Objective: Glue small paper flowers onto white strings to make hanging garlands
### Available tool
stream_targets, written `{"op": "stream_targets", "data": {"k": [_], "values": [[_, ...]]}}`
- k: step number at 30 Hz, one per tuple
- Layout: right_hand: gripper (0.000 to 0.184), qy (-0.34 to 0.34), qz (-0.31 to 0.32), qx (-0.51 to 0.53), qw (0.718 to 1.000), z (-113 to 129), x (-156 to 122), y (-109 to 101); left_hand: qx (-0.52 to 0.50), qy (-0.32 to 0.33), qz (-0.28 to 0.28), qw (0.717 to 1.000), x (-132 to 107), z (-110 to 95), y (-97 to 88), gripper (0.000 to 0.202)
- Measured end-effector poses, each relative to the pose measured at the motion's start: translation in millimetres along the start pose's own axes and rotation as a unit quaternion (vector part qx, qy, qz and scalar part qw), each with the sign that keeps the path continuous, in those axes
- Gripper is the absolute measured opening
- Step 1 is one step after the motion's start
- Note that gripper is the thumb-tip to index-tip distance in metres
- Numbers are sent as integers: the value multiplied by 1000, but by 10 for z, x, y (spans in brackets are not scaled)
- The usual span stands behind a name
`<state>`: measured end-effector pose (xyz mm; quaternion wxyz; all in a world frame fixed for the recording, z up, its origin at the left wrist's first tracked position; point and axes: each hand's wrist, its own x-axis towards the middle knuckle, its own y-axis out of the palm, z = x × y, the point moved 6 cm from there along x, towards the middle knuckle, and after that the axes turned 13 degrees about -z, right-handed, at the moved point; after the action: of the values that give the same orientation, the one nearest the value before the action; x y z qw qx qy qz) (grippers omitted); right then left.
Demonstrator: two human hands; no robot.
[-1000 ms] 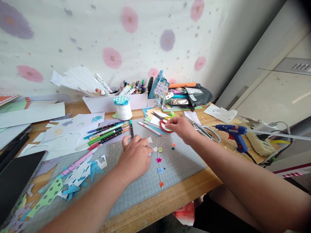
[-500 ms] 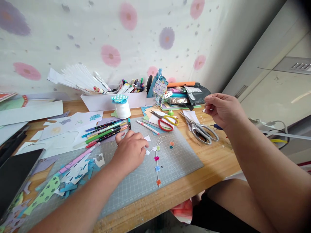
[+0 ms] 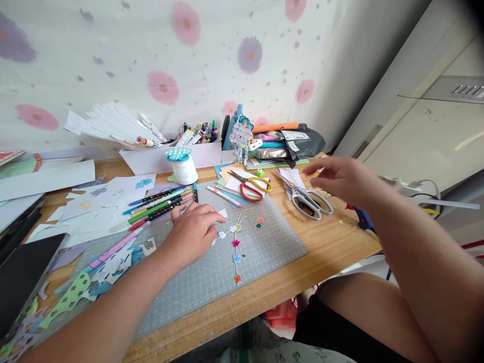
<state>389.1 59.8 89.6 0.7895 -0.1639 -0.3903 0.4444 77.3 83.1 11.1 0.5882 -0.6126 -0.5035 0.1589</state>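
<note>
My left hand [image 3: 192, 232] lies knuckles up on the grey cutting mat [image 3: 272, 252]. Its curled fingertips press the top of a string of small coloured paper flowers [image 3: 236, 247], at a white flower. My right hand [image 3: 340, 179] hovers above the table's right side, just over the silver scissors [image 3: 308, 199]. Its fingers are loosely stretched to the left, slightly blurred, with nothing seen in them. Two loose small flowers [image 3: 259, 222] lie on the mat right of the string.
Red-and-yellow scissors [image 3: 249, 186] lie on coloured paper behind the mat. Several markers [image 3: 159, 204] lie at the mat's left, with cut paper scraps [image 3: 106, 272] nearer me. A white thread spool [image 3: 184, 169], a pen box [image 3: 170, 156] and a blue glue gun [image 3: 363, 218] stand around.
My right hand left the red scissors, rose to the right in a pinch, and has now come down lower over the silver scissors with its fingers loosened. The left hand stayed on the string.
</note>
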Motion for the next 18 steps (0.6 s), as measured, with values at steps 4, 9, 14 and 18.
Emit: {"op": "stream_targets", "data": {"k": [4, 9, 14, 18], "values": [[8, -99, 124, -144, 977, 30, -155, 540, 26, -28, 32, 999, -72, 102, -135, 17], [13, -188, 207, -104, 954, 223, -367, 877, 26, -59, 60, 996, -247, 211, -92, 10], [17, -183, 219, -114, 952, 304, -427, 984, 7, -55, 45, 997, -282, 153, 21, 8], [18, -209, 222, -109, 946, 323, -455, 1070, 13, -31, 32, 999, -271, 80, 65, 7]]}}
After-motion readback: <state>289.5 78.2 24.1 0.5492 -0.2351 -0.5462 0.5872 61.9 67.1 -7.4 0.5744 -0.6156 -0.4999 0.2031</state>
